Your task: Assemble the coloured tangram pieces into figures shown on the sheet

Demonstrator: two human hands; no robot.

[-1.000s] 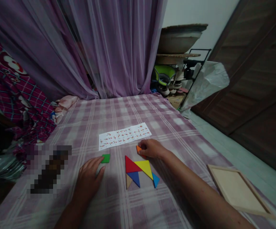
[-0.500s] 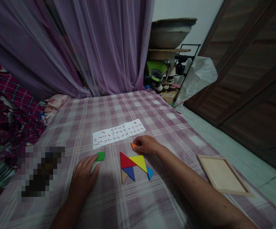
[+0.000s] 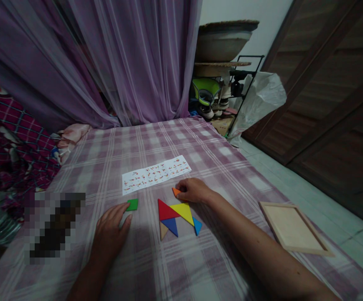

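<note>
My left hand (image 3: 114, 228) lies low over the plaid cloth with its fingers stretched out and the thumb apart. Its fingertips touch the left edge of a green square tangram piece (image 3: 133, 204). Fingers closed, my right hand (image 3: 194, 190) grips an orange tangram piece (image 3: 176, 192), mostly hidden under the fingers. Between the hands lies a joined figure: a red triangle (image 3: 166, 211), a yellow piece (image 3: 184, 212), a dark blue triangle (image 3: 171, 225), a tan piece (image 3: 163, 230) and a light blue triangle (image 3: 197, 226).
Beyond the pieces lies a printed pattern sheet (image 3: 156, 174). A shallow wooden tray (image 3: 294, 228) sits near the right edge of the plaid-covered surface (image 3: 144, 144). A blurred-out object (image 3: 54, 228) is at left. Purple curtains (image 3: 150, 62) and a loaded rack (image 3: 247, 79) stand behind.
</note>
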